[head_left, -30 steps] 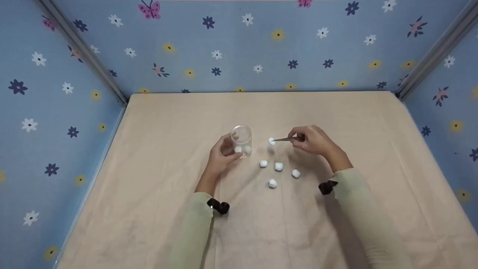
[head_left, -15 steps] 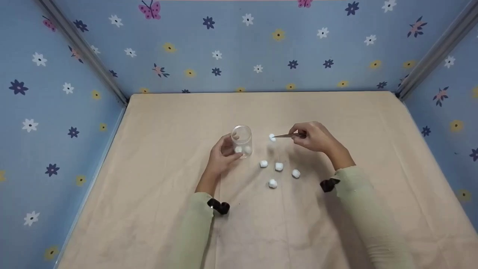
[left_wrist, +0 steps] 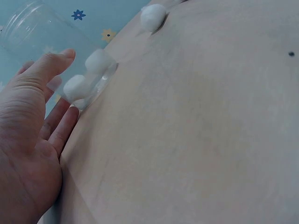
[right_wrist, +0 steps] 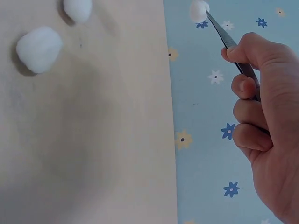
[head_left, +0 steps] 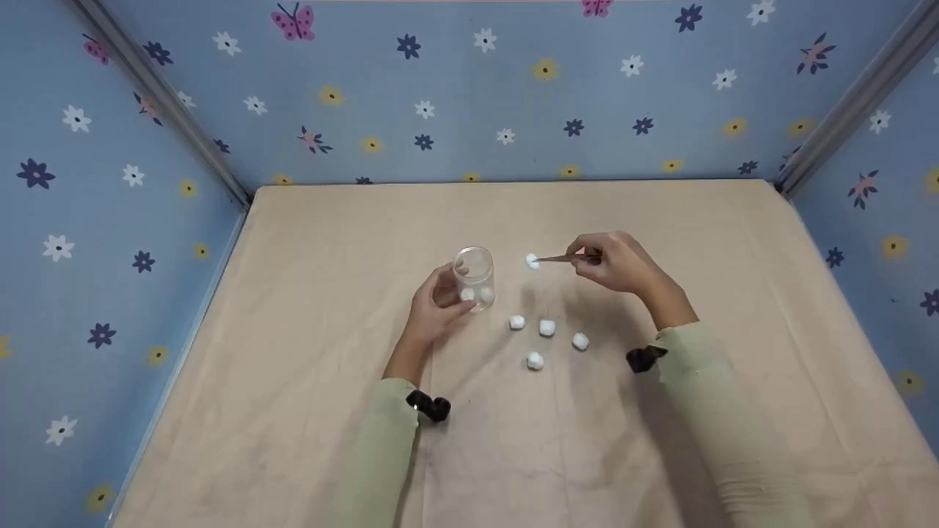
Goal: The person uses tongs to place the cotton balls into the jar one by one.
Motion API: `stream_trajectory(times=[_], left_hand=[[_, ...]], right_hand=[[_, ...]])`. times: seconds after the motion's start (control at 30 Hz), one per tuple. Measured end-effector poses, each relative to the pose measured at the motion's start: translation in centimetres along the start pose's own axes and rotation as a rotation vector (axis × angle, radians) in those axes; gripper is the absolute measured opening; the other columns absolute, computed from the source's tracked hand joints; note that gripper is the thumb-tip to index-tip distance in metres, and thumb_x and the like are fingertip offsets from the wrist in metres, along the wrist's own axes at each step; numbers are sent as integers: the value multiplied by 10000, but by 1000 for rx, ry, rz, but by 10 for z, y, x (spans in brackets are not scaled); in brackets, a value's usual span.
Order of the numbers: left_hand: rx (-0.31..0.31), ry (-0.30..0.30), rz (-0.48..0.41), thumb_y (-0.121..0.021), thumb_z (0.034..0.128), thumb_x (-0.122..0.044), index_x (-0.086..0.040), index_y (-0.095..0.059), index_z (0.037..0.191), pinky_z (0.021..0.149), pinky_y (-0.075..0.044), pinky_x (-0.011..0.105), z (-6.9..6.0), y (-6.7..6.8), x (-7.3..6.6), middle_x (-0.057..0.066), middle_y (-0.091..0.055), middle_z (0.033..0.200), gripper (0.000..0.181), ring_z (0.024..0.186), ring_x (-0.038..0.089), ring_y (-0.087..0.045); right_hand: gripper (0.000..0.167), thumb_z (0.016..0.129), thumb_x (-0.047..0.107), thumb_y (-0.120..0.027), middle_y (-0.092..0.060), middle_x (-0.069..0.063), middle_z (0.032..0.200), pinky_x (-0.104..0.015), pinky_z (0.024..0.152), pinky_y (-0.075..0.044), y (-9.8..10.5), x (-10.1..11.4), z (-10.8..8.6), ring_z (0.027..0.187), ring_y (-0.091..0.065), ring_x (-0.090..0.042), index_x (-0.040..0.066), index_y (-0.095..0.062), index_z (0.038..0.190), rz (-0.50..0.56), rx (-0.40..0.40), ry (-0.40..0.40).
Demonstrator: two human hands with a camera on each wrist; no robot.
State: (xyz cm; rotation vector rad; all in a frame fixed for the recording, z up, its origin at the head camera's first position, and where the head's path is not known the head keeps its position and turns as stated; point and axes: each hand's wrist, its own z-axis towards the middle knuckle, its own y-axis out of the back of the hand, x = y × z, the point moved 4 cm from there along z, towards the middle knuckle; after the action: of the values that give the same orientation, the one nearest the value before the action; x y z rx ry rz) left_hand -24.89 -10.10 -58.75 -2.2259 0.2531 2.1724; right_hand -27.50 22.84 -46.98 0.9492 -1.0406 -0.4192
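A clear open-topped jar (head_left: pixel 475 282) stands on the cloth with two white cotton balls (left_wrist: pixel 98 61) at its bottom. The left hand (head_left: pixel 433 312) holds the jar from its left side, the thumb and fingers around it. Tweezers (head_left: pixel 561 258) are pinched in the right hand (head_left: pixel 620 268). A cotton ball (head_left: pixel 533 261) hangs at their tips, raised above the cloth to the right of the jar. In the right wrist view the tweezers (right_wrist: pixel 229 41) grip that ball (right_wrist: pixel 199 11) at its side.
Several loose cotton balls lie on the beige cloth (head_left: pixel 293 293) in front of the tweezers, among them one near the jar (head_left: pixel 517 323) and one farther right (head_left: pixel 580 342). Blue flowered panels (head_left: pixel 484 88) enclose the table at the back and sides.
The right hand has risen slightly and moved toward the back, carrying the tweezers and their cotton ball farther from the loose ones. The left hand and jar have stayed put.
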Motion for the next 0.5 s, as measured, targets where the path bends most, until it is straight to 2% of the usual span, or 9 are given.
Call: stream_trajectory(times=[0.17, 0.5], left_hand=[[12, -28, -3, -855, 953, 30, -85, -532, 1635, 1296, -564, 470, -1, 0, -1, 216, -632, 1591, 763, 1506, 436, -641], [9, -22, -5, -849, 958, 33, -52, -512, 1645, 1293, -566, 468, 0, -1, 0, 242, -619, 1595, 770, 1506, 450, -636]], right_hand=[[138, 1005, 63, -732, -688, -121, 740, -285, 622, -365, 3, 4, 2, 631, -447, -108, 57, -833, 1099, -1, -14, 6], [151, 999, 68, -727, -702, -123, 751, -279, 622, -358, 4, 11, 7, 622, -428, -72, 71, -840, 1100, 7, -42, 34]])
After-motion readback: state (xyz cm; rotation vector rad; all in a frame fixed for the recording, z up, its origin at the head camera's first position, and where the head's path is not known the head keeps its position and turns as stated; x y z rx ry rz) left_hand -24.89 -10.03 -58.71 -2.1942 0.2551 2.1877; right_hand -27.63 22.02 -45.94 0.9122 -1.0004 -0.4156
